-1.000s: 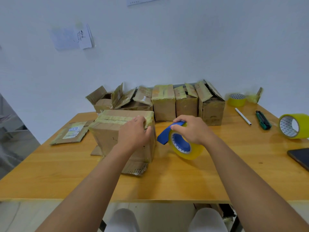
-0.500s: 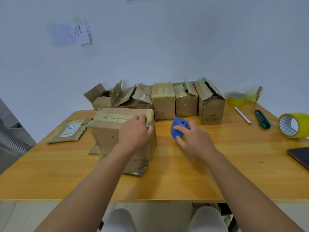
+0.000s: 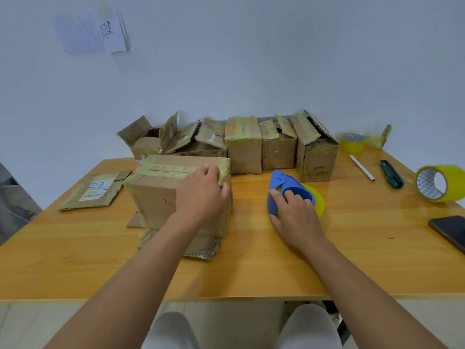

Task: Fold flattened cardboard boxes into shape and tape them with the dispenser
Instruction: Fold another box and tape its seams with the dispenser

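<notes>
Right now the cardboard box (image 3: 176, 190) I am working on sits on the left half of the bench (image 3: 352, 248), folded up into shape. A strip of yellowish tape (image 3: 163, 170) runs along its top. Torn flaps of cardboard (image 3: 201, 248) poke out from under it. My left hand (image 3: 201, 195) lies over the top right corner of the box, with the fingers bent down on the taped edge.

Just to the right of the box is the blue tape dispenser (image 3: 289, 190), lying on the bench with its yellow roll (image 3: 318, 201) in it. My right hand (image 3: 294, 212) rests on it, and my fingers curl over the blue part. The dispenser and the box are near each other but do not touch.

At the back, by the wall, stands a row of other boxes (image 3: 244, 144). Some have their flaps up. On the far left lies a flat cardboard piece with a label (image 3: 94, 191). On the right are two loose tape rolls, a small one (image 3: 352, 142) at the back and a big one (image 3: 437, 182) nearer the edge. Between them lie a white pen (image 3: 362, 168) and a green knife (image 3: 392, 173). A dark phone (image 3: 450, 230) lies at the right edge.
</notes>
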Available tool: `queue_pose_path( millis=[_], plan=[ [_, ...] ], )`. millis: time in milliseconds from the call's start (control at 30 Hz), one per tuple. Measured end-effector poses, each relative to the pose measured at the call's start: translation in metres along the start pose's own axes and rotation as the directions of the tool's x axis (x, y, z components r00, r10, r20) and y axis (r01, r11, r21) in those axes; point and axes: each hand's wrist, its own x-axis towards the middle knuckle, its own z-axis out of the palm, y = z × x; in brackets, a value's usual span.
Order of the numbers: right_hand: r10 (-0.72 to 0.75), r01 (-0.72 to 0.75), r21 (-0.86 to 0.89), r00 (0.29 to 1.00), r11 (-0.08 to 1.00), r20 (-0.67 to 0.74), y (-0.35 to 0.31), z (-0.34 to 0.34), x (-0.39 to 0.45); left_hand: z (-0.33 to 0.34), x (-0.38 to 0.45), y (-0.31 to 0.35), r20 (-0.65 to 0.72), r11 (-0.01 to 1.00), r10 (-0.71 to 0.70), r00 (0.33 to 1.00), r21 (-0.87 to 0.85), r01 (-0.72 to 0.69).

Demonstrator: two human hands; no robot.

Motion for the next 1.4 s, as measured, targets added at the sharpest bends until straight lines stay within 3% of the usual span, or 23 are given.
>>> queue_pose_path(
  millis=[67,133,267,367,433,467,533,600,700,833,1033,1100,1167,1200,1267,1400],
  plan=[
    [-0.013,0.021,0.090,0.995,0.996,-0.095,-0.003,-0.005,0.005,-0.001,0.000,-0.001,0.000,1.000,0.004,1.000,-0.005,-0.004],
    [0.014,0.035,0.291,0.986,0.956,-0.167,-0.006,-0.015,0.014,-0.002,-0.001,-0.003,0.004,1.000,0.022,1.000,-0.018,-0.022],
    [0.146,-0.059,0.733,0.988,0.678,-0.055,-0.016,-0.036,0.029,-0.012,-0.007,-0.014,0.053,0.994,0.094,0.994,-0.066,-0.090],
    [0.231,-0.129,0.864,0.973,0.486,0.016,-0.028,-0.039,0.033,-0.030,-0.013,-0.031,0.157,0.986,0.150,0.976,-0.095,-0.137],
    [0.231,-0.154,0.835,0.972,0.528,0.034,-0.036,-0.032,0.030,-0.044,-0.019,-0.044,0.239,0.981,0.174,0.955,-0.130,-0.147],
    [0.212,-0.154,0.769,0.977,0.620,0.026,-0.040,-0.026,0.027,-0.050,-0.021,-0.050,0.269,0.979,0.177,0.947,-0.147,-0.141],
    [0.117,-0.079,0.504,0.992,0.860,-0.043,-0.045,-0.013,0.022,-0.057,-0.027,-0.063,0.299,0.981,0.169,0.939,-0.147,-0.130],
    [0.015,-0.006,0.242,0.999,0.970,-0.036,-0.048,-0.004,0.019,-0.058,-0.032,-0.070,0.292,0.984,0.157,0.943,-0.125,-0.125],
    [0.020,-0.027,0.091,0.997,0.995,0.076,-0.051,0.002,0.015,-0.049,-0.040,-0.068,0.242,0.987,0.137,0.961,-0.115,-0.112],
    [0.033,-0.033,0.007,0.997,0.999,0.076,-0.056,0.011,0.005,-0.037,-0.044,-0.064,0.140,0.988,0.121,0.983,-0.109,-0.107],
    [0.081,-0.086,0.007,0.961,0.996,0.265,-0.060,-0.011,0.019,-0.044,-0.047,-0.080,0.136,0.981,0.159,0.978,-0.133,-0.141],
    [0.018,-0.059,0.271,0.988,0.961,0.152,-0.073,-0.031,0.022,-0.048,-0.051,-0.091,0.150,0.977,0.168,0.974,-0.159,-0.145],
    [-0.067,0.058,0.601,0.998,0.797,-0.008,-0.096,-0.052,0.025,-0.049,-0.056,-0.100,0.141,0.970,0.185,0.973,-0.187,-0.157],
    [-0.115,0.113,0.682,0.992,0.722,-0.042,-0.109,-0.058,0.027,-0.048,-0.057,-0.104,0.123,0.968,0.192,0.974,-0.188,-0.167],
    [-0.215,0.156,0.739,0.976,0.656,-0.015,-0.132,-0.062,0.033,-0.046,-0.060,-0.109,0.082,0.971,0.166,0.983,-0.189,-0.148],
    [-0.270,0.219,0.643,0.963,0.734,-0.020,-0.150,-0.042,0.044,-0.038,-0.066,-0.110,0.039,0.973,0.132,0.990,-0.197,-0.122]
  ],
)
